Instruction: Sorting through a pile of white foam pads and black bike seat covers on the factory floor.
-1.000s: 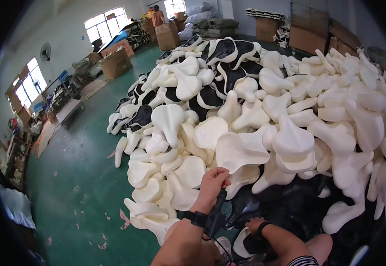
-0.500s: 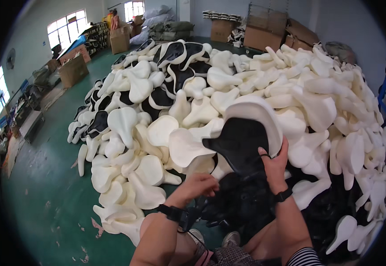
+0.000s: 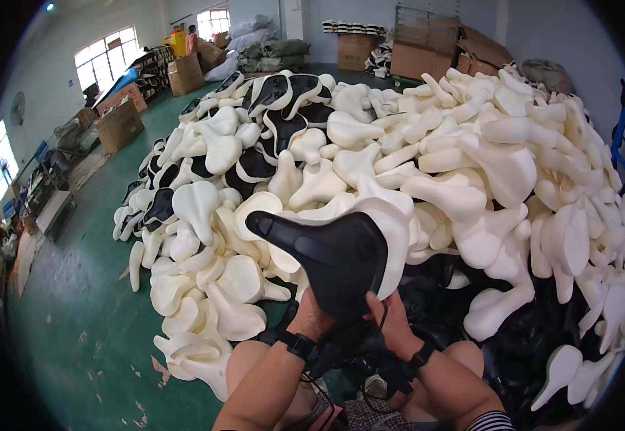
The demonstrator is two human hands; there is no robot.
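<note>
In front of me a black bicycle saddle base (image 3: pixel 327 262) lies over a white foam saddle pad (image 3: pixel 396 244), its narrow nose pointing to the upper left. My right hand (image 3: pixel 394 327) is closed on the wide end, thumb on the black base and fingers by the foam. At the base's lower left edge my left hand (image 3: pixel 313 317) grips it, its fingers mostly hidden behind. Dark saddle bases (image 3: pixel 434 309) lie heaped below and to the right of my hands.
A large heap of white foam saddle pads (image 3: pixel 355 129) spreads ahead and to the right. Some have black bases (image 3: pixel 269 92) on them. Cardboard boxes (image 3: pixel 420 59) and stuffed sacks (image 3: pixel 276 49) stand by the back wall. Green floor (image 3: pixel 82 287) runs along the left.
The black base and the foam pad have come down and left, nearer to me, in my right hand. My left hand, formerly loosely curled beside them, now grips the base.
</note>
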